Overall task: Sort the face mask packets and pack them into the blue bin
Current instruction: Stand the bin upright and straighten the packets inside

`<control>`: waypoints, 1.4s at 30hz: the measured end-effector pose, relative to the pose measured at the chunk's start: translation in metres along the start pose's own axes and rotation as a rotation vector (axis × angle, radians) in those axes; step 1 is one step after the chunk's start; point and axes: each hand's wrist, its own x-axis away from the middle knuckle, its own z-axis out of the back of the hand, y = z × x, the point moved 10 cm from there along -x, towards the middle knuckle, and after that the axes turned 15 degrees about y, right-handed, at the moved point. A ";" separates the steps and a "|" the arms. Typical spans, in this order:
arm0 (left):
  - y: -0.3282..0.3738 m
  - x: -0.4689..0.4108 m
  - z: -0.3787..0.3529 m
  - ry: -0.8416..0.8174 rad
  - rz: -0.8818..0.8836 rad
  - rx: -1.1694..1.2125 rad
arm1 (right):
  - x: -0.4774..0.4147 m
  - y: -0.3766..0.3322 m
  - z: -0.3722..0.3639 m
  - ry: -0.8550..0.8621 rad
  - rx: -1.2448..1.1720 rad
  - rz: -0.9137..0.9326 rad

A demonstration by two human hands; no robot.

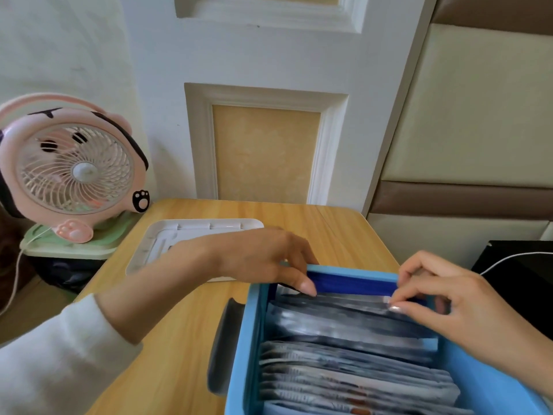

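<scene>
Blue bin (243, 339), fingertips (396, 308) pinching rearmost packet (347, 300)

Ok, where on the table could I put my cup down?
There's bare wood on the table behind the blue bin, right of the white lid. Another bare strip lies between the sleeve and the bin's dark handle. The bin is crowded: packets fill it, and the left hand and right hand are at its far end.

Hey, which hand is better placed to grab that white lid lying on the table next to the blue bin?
Left. The left hand is at the blue bin's far left corner, directly beside the white lid, while the right hand pinches a packet at the far right corner.
</scene>
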 end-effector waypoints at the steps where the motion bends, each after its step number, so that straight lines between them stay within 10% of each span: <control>1: 0.004 -0.004 -0.001 0.011 -0.018 -0.010 | 0.001 0.000 0.000 0.005 0.027 0.008; 15: 0.025 -0.020 -0.017 -0.078 -0.203 -0.270 | -0.003 0.002 -0.008 -0.047 0.224 -0.028; 42: -0.004 0.005 -0.008 -0.068 -0.109 0.057 | -0.001 -0.010 -0.009 -0.067 0.039 0.048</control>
